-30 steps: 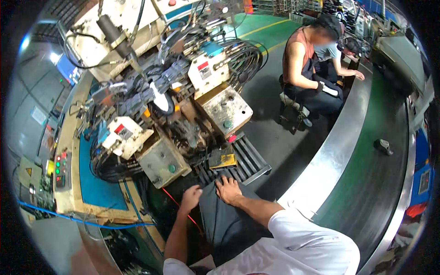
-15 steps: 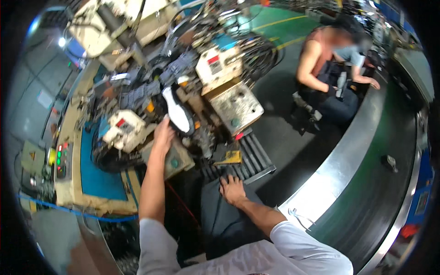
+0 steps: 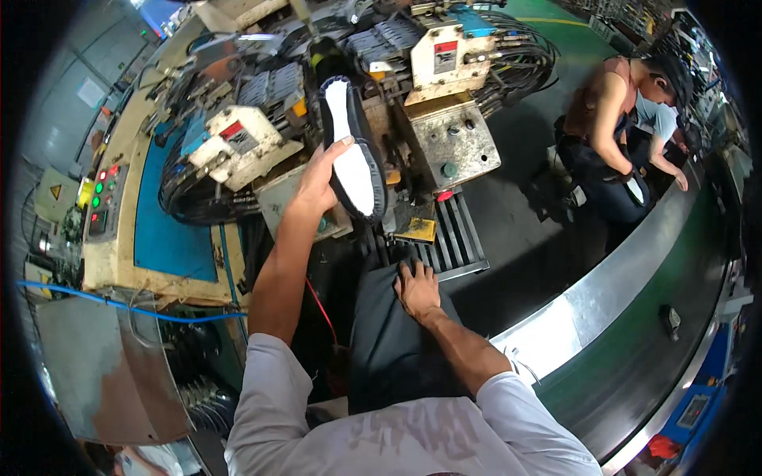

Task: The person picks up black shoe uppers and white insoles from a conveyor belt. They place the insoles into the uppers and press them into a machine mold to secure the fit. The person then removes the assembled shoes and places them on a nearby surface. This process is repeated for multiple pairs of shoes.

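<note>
My left hand (image 3: 319,178) grips the side of a dark shoe upper with a white sole face (image 3: 352,166). The shoe is bottom up, its wide end toward me and its narrow end against the machine's middle. My fingers behind the shoe are hidden; the thumb lies along its edge. The lasting machine (image 3: 238,143) surrounds it with metal clamps, hoses and cream-coloured housings on both sides. On my dark-trousered leg (image 3: 381,333) rests my right hand (image 3: 418,292), fingers apart and nothing in them.
A slatted metal grate (image 3: 460,242) lies below the machine. To the right curves a conveyor (image 3: 619,357) with a shiny metal rim; a pair of pliers (image 3: 520,366) lies on it. Two people (image 3: 607,119) sit by its far part. A lit button panel (image 3: 103,202) stands left.
The view has shifted, and the machine now appears larger. My left hand has moved from beside the shoe's end to a grip along its side. My right hand stays on my leg.
</note>
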The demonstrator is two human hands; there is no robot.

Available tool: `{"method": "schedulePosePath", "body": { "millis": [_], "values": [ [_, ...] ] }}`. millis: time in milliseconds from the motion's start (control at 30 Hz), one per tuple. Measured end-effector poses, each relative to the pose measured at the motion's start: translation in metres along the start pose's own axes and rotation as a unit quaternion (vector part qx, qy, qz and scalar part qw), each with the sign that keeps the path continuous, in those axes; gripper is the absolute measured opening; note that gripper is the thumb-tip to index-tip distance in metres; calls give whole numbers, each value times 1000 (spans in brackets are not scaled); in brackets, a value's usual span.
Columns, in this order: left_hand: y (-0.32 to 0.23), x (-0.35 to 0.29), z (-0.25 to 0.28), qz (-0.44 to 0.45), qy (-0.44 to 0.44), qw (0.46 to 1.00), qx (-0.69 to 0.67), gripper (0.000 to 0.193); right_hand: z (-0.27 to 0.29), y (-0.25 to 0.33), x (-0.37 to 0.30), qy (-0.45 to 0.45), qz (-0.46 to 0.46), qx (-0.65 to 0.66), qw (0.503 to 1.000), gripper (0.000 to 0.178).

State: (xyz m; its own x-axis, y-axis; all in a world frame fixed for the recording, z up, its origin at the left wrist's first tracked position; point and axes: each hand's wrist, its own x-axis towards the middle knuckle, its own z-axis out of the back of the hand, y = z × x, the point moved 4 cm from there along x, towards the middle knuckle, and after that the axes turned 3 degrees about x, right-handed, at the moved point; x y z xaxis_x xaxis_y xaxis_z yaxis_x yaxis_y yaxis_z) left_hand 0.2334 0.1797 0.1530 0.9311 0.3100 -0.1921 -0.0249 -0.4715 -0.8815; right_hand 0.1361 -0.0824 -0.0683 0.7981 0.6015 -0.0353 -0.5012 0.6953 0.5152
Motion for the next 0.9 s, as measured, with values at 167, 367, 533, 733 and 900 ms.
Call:
{"method": "schedulePosePath", "body": {
  "millis": [167,367,533,733,900],
  "values": [
    [9,-119,-5,-43,45,994,-88,42,-8,4,-3,15,11,-15,1000,55],
    [48,-248,17,-109,-95,987,71,64,-14,3,-16,2,66,44,997,55],
    [89,-324,46,-77,-193,975,76,69,43,105,-21,123,60,502,854,61],
    [116,-363,49,-55,-228,971,48,74,60,204,-51,178,115,507,835,76],
    [162,-413,109,-36,-251,965,-68,74,4,215,-72,306,85,458,830,73]
  ]
}}
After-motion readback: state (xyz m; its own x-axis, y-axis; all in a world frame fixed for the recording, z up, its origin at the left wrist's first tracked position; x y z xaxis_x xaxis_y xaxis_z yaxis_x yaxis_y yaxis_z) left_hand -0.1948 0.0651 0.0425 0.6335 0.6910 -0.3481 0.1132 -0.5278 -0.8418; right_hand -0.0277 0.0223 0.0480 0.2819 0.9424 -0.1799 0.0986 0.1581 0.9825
